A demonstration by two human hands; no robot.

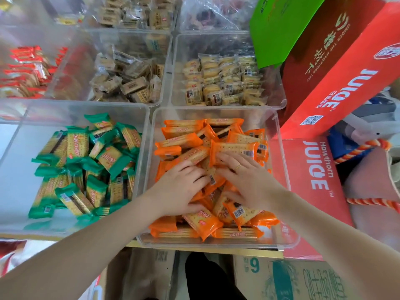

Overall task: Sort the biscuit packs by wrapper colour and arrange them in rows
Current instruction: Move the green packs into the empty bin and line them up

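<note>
In the near-right clear bin (279, 161), both hands rest flat on orange packs (179, 141).
Left hand (181, 187) and right hand (249, 180) lie with fingers spread, gripping nothing; the neighbouring bin (142, 118) holds green packs (78, 144).

Bright, even, diffuse light; shadows soft and faint. Pale glare on the clear bin walls (149, 118), strongest top left. Centre sharp: barcodes on the orange packs (234, 148) readable. Far bins soft and smeared. Wide-angle bending at the edges, red juice cartons (337, 87) lean.

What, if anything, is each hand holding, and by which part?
Nothing is held: the left hand and right hand lie flat on the orange packs.
</note>
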